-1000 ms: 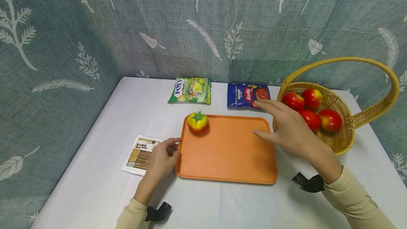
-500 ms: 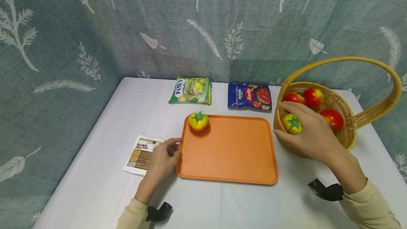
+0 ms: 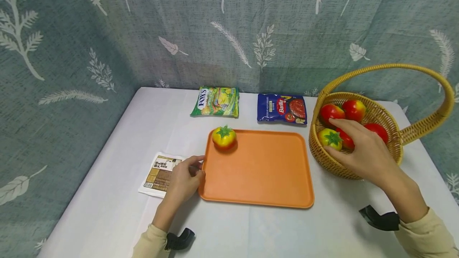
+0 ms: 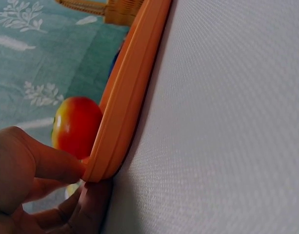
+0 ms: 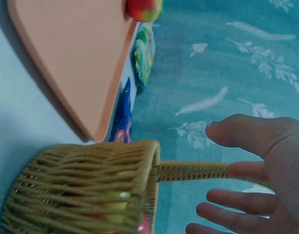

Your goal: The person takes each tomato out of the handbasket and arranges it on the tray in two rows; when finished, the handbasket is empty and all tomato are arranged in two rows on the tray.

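My left hand [image 3: 185, 179] is at the left edge of an orange tray [image 3: 258, 170], its thumb and fingers pinching the rim. On the tray's far left corner sits a red and yellow tomato [image 3: 224, 137] with a green leafy top. My right hand [image 3: 365, 152] hovers over the near side of a wicker basket [image 3: 333, 167], fingers spread and nothing held. Just left of its fingertips, inside the basket, lies a tomato [image 3: 330, 139] with its green top up. In the right wrist view the right hand [image 5: 266, 180] is apart from the basket.
Several red fruits [image 3: 354, 110] fill the basket, whose tall handle [image 3: 394, 67] arches over it. Behind the tray lie a green Fox's candy bag [image 3: 216, 102] and a blue Barilla packet [image 3: 282, 109]. A white and brown packet [image 3: 161, 174] lies partly behind my left hand.
My right hand has moved right from the tray's right edge to over the basket, then a little farther right, uncovering the green-topped tomato there. My left hand stays at the tray.
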`<state>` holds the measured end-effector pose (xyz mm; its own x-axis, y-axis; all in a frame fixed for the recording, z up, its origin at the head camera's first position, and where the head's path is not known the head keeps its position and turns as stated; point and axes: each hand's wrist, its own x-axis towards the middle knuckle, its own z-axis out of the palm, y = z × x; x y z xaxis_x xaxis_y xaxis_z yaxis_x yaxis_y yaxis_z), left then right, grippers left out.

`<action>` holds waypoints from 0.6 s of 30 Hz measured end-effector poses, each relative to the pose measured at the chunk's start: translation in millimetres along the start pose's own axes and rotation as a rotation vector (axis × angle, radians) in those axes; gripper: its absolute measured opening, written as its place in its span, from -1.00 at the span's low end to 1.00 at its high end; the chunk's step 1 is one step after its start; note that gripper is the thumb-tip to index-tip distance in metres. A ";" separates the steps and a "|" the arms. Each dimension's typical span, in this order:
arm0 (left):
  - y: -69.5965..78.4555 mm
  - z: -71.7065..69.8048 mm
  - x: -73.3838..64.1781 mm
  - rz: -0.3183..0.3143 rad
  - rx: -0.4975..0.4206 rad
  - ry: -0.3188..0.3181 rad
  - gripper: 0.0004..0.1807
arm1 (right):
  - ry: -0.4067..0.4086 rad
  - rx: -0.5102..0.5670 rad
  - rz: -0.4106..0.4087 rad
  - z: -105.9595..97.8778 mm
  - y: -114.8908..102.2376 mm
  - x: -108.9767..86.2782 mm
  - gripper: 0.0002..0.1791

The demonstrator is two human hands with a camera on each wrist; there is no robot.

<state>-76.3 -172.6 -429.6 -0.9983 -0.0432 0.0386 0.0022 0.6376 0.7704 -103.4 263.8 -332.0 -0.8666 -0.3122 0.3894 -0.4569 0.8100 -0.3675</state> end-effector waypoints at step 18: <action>-0.8 0.6 -0.7 0.001 -0.010 0.008 -0.49 | -0.150 -0.034 0.106 9.6 25.6 0.5 -0.25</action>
<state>-75.6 -172.6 -430.7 -0.9978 -0.0491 0.0446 0.0037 0.6296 0.7769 -117.5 279.6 -349.3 -0.9308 -0.2929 0.2186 -0.3568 0.8577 -0.3703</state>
